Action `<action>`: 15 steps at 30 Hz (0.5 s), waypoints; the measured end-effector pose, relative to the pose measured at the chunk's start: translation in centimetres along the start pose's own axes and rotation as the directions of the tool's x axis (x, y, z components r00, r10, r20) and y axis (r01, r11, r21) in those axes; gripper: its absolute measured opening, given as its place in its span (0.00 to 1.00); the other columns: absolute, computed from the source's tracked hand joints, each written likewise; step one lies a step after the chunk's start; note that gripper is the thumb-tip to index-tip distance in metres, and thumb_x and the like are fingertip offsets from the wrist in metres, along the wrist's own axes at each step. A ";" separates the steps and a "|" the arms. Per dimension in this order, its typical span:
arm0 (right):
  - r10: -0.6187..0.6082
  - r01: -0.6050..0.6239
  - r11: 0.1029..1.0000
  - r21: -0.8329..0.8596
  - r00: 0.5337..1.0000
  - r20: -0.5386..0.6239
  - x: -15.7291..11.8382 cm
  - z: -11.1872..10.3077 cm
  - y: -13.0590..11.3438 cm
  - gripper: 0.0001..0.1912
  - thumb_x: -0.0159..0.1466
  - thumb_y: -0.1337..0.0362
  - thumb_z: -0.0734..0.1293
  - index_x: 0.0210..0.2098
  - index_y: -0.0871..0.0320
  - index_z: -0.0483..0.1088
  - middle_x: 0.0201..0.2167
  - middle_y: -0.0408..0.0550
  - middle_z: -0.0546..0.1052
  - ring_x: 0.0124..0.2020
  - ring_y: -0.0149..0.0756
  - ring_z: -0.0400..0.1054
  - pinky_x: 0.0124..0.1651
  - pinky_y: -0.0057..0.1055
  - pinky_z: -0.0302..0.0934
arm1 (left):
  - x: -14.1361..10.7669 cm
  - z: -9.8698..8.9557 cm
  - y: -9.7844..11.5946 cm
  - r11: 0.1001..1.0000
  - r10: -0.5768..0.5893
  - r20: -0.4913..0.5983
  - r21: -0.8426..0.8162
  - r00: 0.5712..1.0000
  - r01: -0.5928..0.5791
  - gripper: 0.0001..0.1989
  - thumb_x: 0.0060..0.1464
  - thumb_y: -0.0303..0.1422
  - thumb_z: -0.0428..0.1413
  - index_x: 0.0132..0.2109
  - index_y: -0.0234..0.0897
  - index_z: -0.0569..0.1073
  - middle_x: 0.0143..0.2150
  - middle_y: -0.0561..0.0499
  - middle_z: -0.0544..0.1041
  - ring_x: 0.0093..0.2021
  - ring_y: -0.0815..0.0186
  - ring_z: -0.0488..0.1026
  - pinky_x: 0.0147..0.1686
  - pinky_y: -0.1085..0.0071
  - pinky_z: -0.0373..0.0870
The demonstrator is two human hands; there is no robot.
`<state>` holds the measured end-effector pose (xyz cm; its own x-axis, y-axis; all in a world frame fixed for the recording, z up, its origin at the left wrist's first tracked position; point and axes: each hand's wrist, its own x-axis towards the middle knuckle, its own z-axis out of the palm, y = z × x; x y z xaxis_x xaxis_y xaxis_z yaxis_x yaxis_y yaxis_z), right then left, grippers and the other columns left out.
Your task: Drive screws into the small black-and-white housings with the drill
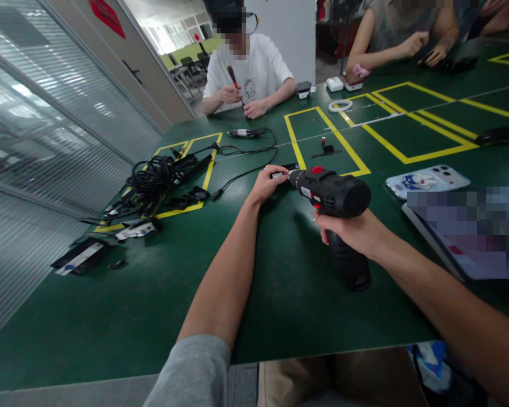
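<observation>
A black and red power drill [335,195] is gripped by my right hand [343,229], its chuck pointing forward and to the left. At the chuck's tip, my left hand [269,183] pinches a small dark part [293,167] with a light piece near the fingertips; the part is mostly hidden by the fingers and the drill. Whether the bit touches the part cannot be made out. Both hands are above the green table [152,316], near a yellow taped rectangle.
Tangled black cables [156,175] lie at the left, with a black box [82,255] nearer. A phone [426,180] and a laptop [432,232] are at the right. Across the table a person [254,68] holds a screwdriver [233,76]; another person [390,39] sits further right.
</observation>
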<state>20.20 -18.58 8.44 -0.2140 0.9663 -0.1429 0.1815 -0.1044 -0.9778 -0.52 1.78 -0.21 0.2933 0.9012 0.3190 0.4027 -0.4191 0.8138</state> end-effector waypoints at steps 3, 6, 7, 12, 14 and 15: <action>0.014 -0.013 1.000 0.014 1.000 -0.010 -0.1 0.1 -0.2 0.02 0.57 0.67 0.67 0.27 0.56 0.70 0.17 0.43 0.73 0.22 0.35 0.68 0.30 0.34 0.61 | 0.0 0.0 0.1 1.000 0.002 -0.003 -0.001 1.000 -0.002 0.11 0.48 0.35 0.60 0.40 0.39 0.79 0.45 0.49 0.78 0.51 0.60 0.71 0.59 0.62 0.63; 0.025 -0.024 0.999 0.036 1.000 -0.018 -0.1 0.3 -0.3 0.02 0.56 0.67 0.67 0.27 0.56 0.69 0.17 0.43 0.72 0.20 0.35 0.67 0.29 0.34 0.60 | 0.0 0.1 0.1 1.000 0.007 -0.001 -0.004 1.000 -0.007 0.11 0.48 0.35 0.60 0.40 0.39 0.79 0.45 0.49 0.78 0.51 0.60 0.71 0.58 0.62 0.64; 0.026 -0.025 0.999 0.038 1.000 -0.018 -0.1 0.3 -0.3 0.02 0.56 0.67 0.67 0.27 0.56 0.69 0.17 0.43 0.72 0.20 0.35 0.67 0.29 0.34 0.60 | -0.1 0.1 0.1 1.000 0.006 -0.001 -0.001 1.000 -0.006 0.11 0.48 0.34 0.60 0.40 0.39 0.79 0.45 0.49 0.78 0.51 0.60 0.71 0.58 0.62 0.64; 0.026 -0.026 0.999 0.035 0.999 -0.019 0.0 0.3 -0.4 0.01 0.55 0.67 0.67 0.27 0.56 0.70 0.17 0.43 0.72 0.21 0.36 0.67 0.28 0.34 0.59 | -0.1 0.0 0.2 1.000 0.017 -0.008 -0.002 1.000 -0.017 0.11 0.48 0.34 0.60 0.40 0.39 0.79 0.45 0.49 0.79 0.51 0.60 0.71 0.58 0.62 0.64; 0.027 -0.027 0.999 0.016 1.000 -0.012 0.0 0.2 -0.5 0.02 0.56 0.67 0.67 0.26 0.56 0.70 0.18 0.43 0.72 0.22 0.36 0.68 0.29 0.34 0.59 | -0.1 0.0 0.2 1.000 0.015 -0.009 -0.001 1.000 -0.015 0.11 0.48 0.35 0.60 0.40 0.39 0.79 0.45 0.49 0.78 0.51 0.60 0.71 0.58 0.62 0.64; 0.025 -0.025 1.000 0.003 1.000 -0.008 -0.1 0.2 -0.5 0.03 0.56 0.67 0.67 0.26 0.56 0.70 0.18 0.44 0.73 0.22 0.36 0.68 0.29 0.34 0.59 | -0.1 0.0 0.2 1.000 0.014 -0.007 0.000 1.000 -0.014 0.11 0.48 0.35 0.60 0.40 0.39 0.79 0.45 0.49 0.78 0.51 0.60 0.71 0.58 0.62 0.64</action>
<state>19.93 -18.63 8.93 -0.2016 0.9652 -0.1663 0.1835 -0.1296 -0.9744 -0.44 1.62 -0.10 0.2925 0.8961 0.3338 0.3990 -0.4316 0.8090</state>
